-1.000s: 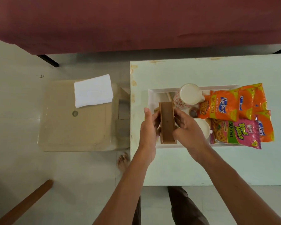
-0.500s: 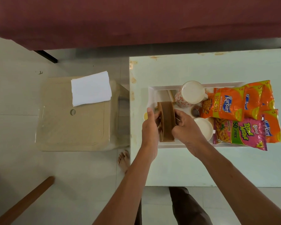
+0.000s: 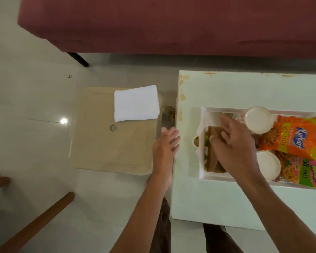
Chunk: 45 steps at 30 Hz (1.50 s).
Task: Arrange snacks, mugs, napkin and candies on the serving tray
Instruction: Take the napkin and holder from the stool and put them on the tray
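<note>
A white serving tray (image 3: 202, 170) lies on the white table (image 3: 217, 198). A brown wooden box (image 3: 212, 161) stands in the tray's left end, and my right hand (image 3: 232, 147) rests on its top with loose fingers. Two white mugs, one at the back (image 3: 259, 119) and one at the front (image 3: 268, 162), stand beside orange (image 3: 297, 139) and pink (image 3: 303, 170) snack packets. My left hand (image 3: 165, 147) hovers open over the gap left of the table. A folded white napkin (image 3: 136, 103) lies on a beige stool (image 3: 108, 148).
A maroon sofa (image 3: 171, 24) runs along the back. Wooden furniture legs (image 3: 35, 223) cross the floor at lower left. A small round container (image 3: 196, 141) sits against the tray's left edge. My legs show below the table.
My left hand has let go of the wooden box and moved left off the table toward the stool. My right hand stays on the box. The view has shifted left.
</note>
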Available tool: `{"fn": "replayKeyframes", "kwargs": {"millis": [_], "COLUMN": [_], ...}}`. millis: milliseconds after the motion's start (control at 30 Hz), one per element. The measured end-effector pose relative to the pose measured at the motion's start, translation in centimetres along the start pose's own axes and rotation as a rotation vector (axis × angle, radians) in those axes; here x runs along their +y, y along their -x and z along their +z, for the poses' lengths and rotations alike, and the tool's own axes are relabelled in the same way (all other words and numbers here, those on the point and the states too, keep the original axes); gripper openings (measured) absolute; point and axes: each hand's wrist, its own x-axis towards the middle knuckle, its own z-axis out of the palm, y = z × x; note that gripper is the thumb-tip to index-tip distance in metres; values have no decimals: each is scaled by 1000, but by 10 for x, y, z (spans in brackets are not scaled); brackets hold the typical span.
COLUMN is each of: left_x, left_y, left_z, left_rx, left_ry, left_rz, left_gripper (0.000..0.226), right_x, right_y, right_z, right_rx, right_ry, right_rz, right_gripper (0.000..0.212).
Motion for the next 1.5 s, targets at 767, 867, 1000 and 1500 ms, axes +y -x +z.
{"fn": "replayKeyframes", "kwargs": {"millis": [767,867,1000,1500], "left_x": [92,90,86,50], "left_y": [-98,-98,-94,-44], "left_z": [-154,-159,-161,-111], "left_rx": [234,231,197,73], "left_ry": [-68,-64,-63,67], "left_rz": [99,85,49,-52], "left_gripper": [24,20,19,40], "right_x": [-56,-59,-64,-57], "right_y": [-93,-90,-85,-37], "right_z": [191,196,195,90], "right_rx": [45,74,57,-263], "right_ry": [10,-53,-131,-821], "right_rz": [131,175,219,213], "right_gripper": [52,51,41,27]}}
